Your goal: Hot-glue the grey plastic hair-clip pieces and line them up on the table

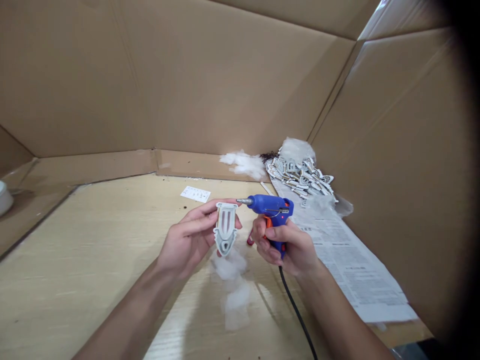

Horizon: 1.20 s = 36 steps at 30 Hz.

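Observation:
My left hand (191,240) is closed on a pale grey, pointed ornamental piece (226,230), held upright with its narrow end down. My right hand (287,242) grips a blue hot glue gun (272,205) with an orange trigger and a small red light. The gun's metal nozzle points left, at the upper right corner of the piece; whether they touch I cannot tell. A black cord (298,310) hangs from the gun's handle. White fluffy stuffing (234,270) lies on the table below the hands, and a small red object (250,237) shows beside my right fingers.
At the back right, a pile of similar grey pieces (300,175) lies on newspaper (352,270). More white stuffing (245,164) and a white printed card (195,193) are further back. Cardboard walls (180,75) surround the table; a white round container (4,199) stands at far left.

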Tool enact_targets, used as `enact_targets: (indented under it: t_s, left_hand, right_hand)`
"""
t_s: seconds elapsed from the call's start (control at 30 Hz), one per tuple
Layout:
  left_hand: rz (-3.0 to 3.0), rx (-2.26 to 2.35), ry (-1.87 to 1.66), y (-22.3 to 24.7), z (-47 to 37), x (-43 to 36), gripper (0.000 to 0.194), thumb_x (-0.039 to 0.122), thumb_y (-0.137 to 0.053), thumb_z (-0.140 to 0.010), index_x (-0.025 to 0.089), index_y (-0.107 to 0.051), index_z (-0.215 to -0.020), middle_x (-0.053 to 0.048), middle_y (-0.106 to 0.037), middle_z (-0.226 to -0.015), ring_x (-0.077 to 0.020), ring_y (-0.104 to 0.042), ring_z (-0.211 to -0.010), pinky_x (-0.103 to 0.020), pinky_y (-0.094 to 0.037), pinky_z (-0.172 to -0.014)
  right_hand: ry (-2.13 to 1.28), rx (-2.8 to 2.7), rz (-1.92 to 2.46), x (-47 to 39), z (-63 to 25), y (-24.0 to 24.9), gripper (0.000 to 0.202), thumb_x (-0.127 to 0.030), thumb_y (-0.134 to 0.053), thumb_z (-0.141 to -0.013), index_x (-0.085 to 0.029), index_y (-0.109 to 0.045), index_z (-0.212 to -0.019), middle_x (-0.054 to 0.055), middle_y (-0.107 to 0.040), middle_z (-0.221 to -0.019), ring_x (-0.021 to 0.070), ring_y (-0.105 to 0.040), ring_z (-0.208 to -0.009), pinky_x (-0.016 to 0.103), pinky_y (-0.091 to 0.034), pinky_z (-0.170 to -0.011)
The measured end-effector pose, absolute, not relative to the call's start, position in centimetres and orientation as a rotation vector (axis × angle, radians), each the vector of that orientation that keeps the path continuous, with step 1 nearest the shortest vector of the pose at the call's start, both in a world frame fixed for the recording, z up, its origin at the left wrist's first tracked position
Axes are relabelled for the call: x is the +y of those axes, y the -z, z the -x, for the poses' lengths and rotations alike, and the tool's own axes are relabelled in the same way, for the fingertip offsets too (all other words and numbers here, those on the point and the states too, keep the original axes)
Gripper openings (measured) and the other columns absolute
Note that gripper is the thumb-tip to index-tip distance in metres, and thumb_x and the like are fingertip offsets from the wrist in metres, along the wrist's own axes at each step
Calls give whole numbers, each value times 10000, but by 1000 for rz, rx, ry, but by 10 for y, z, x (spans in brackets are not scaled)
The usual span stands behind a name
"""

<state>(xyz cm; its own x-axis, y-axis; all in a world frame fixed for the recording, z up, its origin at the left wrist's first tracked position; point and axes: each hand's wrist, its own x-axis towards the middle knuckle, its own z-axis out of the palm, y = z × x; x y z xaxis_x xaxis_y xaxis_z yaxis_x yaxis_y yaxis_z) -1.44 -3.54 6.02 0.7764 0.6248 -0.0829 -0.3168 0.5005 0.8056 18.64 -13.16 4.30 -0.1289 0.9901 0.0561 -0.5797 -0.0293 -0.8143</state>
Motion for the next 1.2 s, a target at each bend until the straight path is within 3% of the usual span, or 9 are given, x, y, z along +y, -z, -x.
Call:
enact_targets:
  t_s: [0.47,0.7,0.9,1.2]
  left_hand:
    - [-765,365,-629,-69,17,-39,453,295,-579,-879,108,-668,-1282,-116,-705,-930,-150,-644,-624,-260,-537,-474]
    - [-566,410,-815,-73,20,-33,363,260,-531,-917,78,-686,-1190,-107,-681,-860,-176,-685,-744,-256,-564,-558]
    - [-485,453,-925,-78,18,-29,326,193,-510,-951,45,-713,-1159,-122,-738,-1009,-184,-741,-898,-226,-615,-661]
    - [-514,455,-838,-74,19,-31,373,237,-571,-928,91,-726,-1234,-119,-760,-1041,-180,-733,-881,-267,-642,-712]
  right_hand:
    - [-1529,-796,691,-132,-189,-43,99,-239,-782,-817,-151,-761,-857,9,-603,-662,39,-402,-412,134,-348,-365]
    - [-1514,-799,670,-129,-191,-46,94,-229,-766,-816,-140,-743,-834,9,-590,-661,32,-374,-418,131,-326,-364]
    - [-1496,-788,700,-129,-191,-44,86,-227,-763,-824,-146,-746,-848,7,-583,-662,32,-370,-421,134,-319,-363]
    - [-1469,-798,812,-130,-189,-42,172,-281,-815,-819,-147,-714,-856,-1,-598,-653,37,-392,-412,146,-296,-365]
